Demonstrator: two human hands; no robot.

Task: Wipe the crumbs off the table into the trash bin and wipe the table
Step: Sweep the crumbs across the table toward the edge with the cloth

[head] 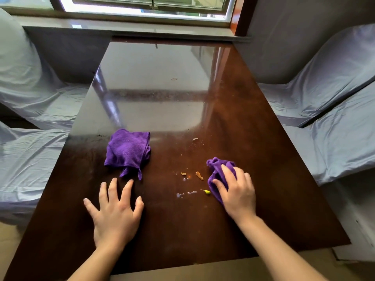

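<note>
A dark glossy brown table (253,138) fills the view. Several crumbs (198,175) lie scattered near its front middle, with a yellow bit (207,192) and pale specks among them. My right hand (236,193) presses a bunched purple cloth (217,169) on the table just right of the crumbs. A second purple cloth (127,152) lies crumpled to the left of the crumbs. My left hand (114,211) rests flat on the table below that cloth, fingers spread, holding nothing. No trash bin is in view.
Seats covered in pale blue sheets stand on both sides, left (34,110) and right (328,110). A window sill (129,27) runs behind the table's far edge. A few stray crumbs (195,140) lie farther back on the table.
</note>
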